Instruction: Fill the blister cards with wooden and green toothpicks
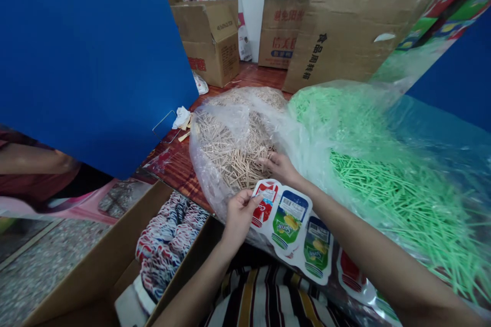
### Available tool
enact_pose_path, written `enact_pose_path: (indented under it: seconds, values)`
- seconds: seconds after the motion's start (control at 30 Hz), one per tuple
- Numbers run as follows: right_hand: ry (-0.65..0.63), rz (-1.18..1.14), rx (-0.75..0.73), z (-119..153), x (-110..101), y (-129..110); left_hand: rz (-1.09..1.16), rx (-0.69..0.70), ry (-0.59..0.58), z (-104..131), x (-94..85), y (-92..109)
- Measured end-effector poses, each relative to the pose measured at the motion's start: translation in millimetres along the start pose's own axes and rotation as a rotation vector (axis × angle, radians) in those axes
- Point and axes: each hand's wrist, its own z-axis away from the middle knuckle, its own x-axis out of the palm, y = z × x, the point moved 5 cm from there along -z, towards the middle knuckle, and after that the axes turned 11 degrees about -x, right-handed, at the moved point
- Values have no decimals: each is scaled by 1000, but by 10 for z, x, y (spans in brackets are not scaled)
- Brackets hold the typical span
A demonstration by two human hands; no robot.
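Observation:
My left hand [240, 214] pinches the end of a strip of joined packets [289, 218], red ones printed like cola and blue-green ones marked "Sprite". The strip trails to the right under my right forearm, which hides part of it. My right hand [282, 167] is at the near side of a see-through plastic bag full of thin brown sticks [233, 161]. Its fingers are drawn together over the sticks; whether they grip any is too small to tell. Beside it, a second plastic bag holds bright green sticks [399, 204].
Low on my left stands an open cardboard box [82, 265] with folded packet strips [169, 245]. A blue panel [95, 61] rises at the left, with a person's arm [34, 159] beyond it. Cardboard boxes [345, 36] line the back of the reddish table [178, 166].

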Motion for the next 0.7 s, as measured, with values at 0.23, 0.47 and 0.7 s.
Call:
enact_pose_path:
  seconds: [0.23, 0.47, 0.7]
  values:
    - [265, -563, 210, 111, -276, -345, 22, 17, -11, -63, -14, 0]
    - [147, -704, 179, 274, -299, -712, 90, -6, -3, -79, 22, -27]
    - [-35, -610, 223, 379, -249, -822, 113, 4, 8, -70, 47, -44]
